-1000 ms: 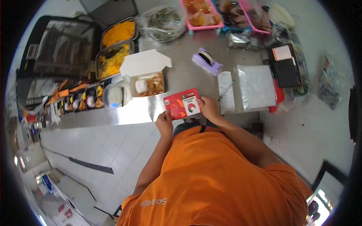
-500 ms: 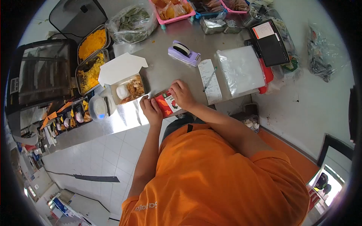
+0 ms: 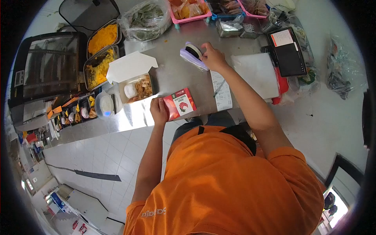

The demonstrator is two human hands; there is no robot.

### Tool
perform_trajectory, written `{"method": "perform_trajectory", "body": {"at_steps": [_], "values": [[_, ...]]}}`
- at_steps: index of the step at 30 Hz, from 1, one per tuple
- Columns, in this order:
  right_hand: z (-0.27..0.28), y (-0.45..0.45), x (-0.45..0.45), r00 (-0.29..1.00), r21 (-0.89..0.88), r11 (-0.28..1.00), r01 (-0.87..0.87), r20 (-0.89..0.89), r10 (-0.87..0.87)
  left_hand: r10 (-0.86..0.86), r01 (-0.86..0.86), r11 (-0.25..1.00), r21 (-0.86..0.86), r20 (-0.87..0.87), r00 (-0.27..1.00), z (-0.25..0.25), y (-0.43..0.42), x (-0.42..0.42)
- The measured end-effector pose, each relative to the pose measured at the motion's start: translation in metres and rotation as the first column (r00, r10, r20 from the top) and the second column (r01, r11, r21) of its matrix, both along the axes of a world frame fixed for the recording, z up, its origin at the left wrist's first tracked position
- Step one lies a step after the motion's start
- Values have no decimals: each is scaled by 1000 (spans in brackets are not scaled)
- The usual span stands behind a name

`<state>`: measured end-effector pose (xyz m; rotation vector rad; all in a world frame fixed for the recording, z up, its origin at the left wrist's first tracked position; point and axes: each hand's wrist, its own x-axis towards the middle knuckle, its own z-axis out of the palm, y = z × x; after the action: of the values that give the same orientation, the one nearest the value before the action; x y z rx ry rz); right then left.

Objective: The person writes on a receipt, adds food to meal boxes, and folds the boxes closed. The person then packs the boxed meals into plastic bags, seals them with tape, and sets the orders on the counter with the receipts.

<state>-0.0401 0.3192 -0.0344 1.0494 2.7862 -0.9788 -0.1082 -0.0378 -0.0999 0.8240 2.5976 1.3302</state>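
My left hand (image 3: pixel 159 111) is closed on the left edge of a flat red-and-white printed packet (image 3: pixel 181 104), at the front edge of the steel table. With fingers curled over it, my right hand (image 3: pixel 214 58) grips the right end of a purple tape dispenser (image 3: pixel 189 54); the exact fingertip contact is partly hidden. An open white takeaway box (image 3: pixel 132 67), its lid raised, stands left of the packet and contains rice and pieces of brown food. Below my right wrist lie a printed receipt (image 3: pixel 222 97) and a pen (image 3: pixel 219 89).
Clear plastic bags (image 3: pixel 256 74) are stacked at right, beside a black tablet (image 3: pixel 289 58). Two trays of yellow food (image 3: pixel 102 39) and a bag of leaves (image 3: pixel 145 21) stand back left. A pink basket (image 3: pixel 190 18) is at the back. A plastic tub (image 3: pixel 104 105) sits near the front edge.
My right hand has left the packet and moved up and right to the tape dispenser. My left hand still holds the packet, which now shows more of its printed face.
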Motion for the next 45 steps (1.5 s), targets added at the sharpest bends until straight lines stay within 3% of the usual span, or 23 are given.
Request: {"method": "perform_trajectory", "body": {"at_steps": [3, 6, 9, 11, 13, 16, 19, 22, 25, 27, 28, 29, 30, 32, 35, 36, 39, 40, 45], "values": [[21, 18, -6, 989, -76, 994, -81, 121, 90, 28, -26, 999, -24, 50, 998, 3, 2, 2], [7, 32, -14, 999, -239, 971, 28, 28, -21, 13, -12, 1000, -26, 41, 999, 9, 8, 4], [11, 44, 15, 976, -688, 725, 28, -139, -170, 16, -12, 999, -39, 84, 996, 16, 18, 5], [22, 46, 58, 967, -758, 650, -50, -198, -158, 0, 1, 999, -33, 38, 999, 13, 18, 3], [11, 43, 91, 972, -723, 688, 69, -107, -210, 4, -4, 1000, -28, 27, 1000, 11, 17, 3], [-21, 34, 105, 939, -736, 665, 130, -124, -322, -5, 7, 1000, -21, 55, 998, 10, 16, 4], [-41, 25, 94, 933, -657, 739, 146, -157, -324, -16, 16, 1000, -23, 29, 999, 10, 16, 2], [-28, 8, 84, 924, -308, 925, 224, -234, -302, -38, 39, 998, -58, 16, 999, 12, 14, 2], [-62, 14, 93, 946, 124, 976, 177, -296, -134, -117, 121, 990, -69, 49, 992, 19, 20, 1], [-64, -3, 92, 944, -156, 988, 14, -325, -65, -193, 193, 980, -39, 7, 981, 24, 31, 2], [-33, -26, 83, 932, -262, 948, -178, -353, 77, -221, 221, 974, -41, 2, 975, 24, 35, 1], [-19, -51, 70, 851, -232, 858, -459, -393, 349, -249, 249, 967, -52, 1, 968, 27, 35, 3], [7, -82, 57, 760, -134, 780, -611, -376, 530, -292, 292, 956, -33, -14, 956, 33, 39, 6], [15, -126, 32, 601, -3, 602, -799, -72, 796, -368, 369, 929, 0, -62, 928, 45, 47, 9], [21, -115, 21, 763, -30, 763, -645, -84, 642, -430, 429, 902, -39, -123, 894, 40, 43, 10], [20, -103, 20, 825, -155, 814, -560, -18, 565, -439, 442, 897, -14, -151, 886, 39, 42, 11], [-35, -99, 17, 789, -523, 695, -494, 66, 611, -446, 455, 890, 3, -191, 874, 39, 36, 14], [-42, -96, 17, 781, -573, 672, -470, 84, 618, -446, 455, 890, 14, -172, 878, 38, 35, 14], [-54, -84, 42, 890, -371, 842, -391, 82, 449, -462, 473, 880, 44, -153, 874, 38, 36, 12]]}}
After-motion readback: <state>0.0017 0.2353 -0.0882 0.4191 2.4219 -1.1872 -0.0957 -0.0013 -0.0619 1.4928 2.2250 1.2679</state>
